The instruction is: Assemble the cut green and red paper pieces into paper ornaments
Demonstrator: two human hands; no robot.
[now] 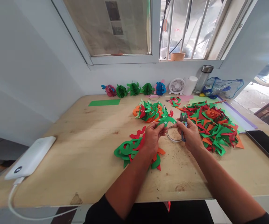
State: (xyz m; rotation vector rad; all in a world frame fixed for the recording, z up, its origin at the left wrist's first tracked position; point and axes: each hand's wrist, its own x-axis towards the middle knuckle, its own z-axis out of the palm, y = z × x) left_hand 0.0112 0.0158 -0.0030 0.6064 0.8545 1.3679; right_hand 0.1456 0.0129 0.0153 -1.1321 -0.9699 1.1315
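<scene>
My left hand (155,133) pinches a green paper cutout (168,120) with small white squares on it. In my right hand (189,132) is a pair of small scissors (183,119), blades pointing up, while its fingertips are close to the cutout's right end. A roll of tape (174,140) lies on the table between my hands. Just behind my left hand sits a pile of green, orange and red cutouts with white squares (148,110). More green and red cutouts (127,147) lie under and beside my left forearm.
A large heap of paper scraps (215,124) lies right of my right hand. A phone (266,146) is at the right edge, a white power bank (31,157) at the left. Paper figures (134,88), a small fan (177,86) and a bottle (203,79) stand along the wall.
</scene>
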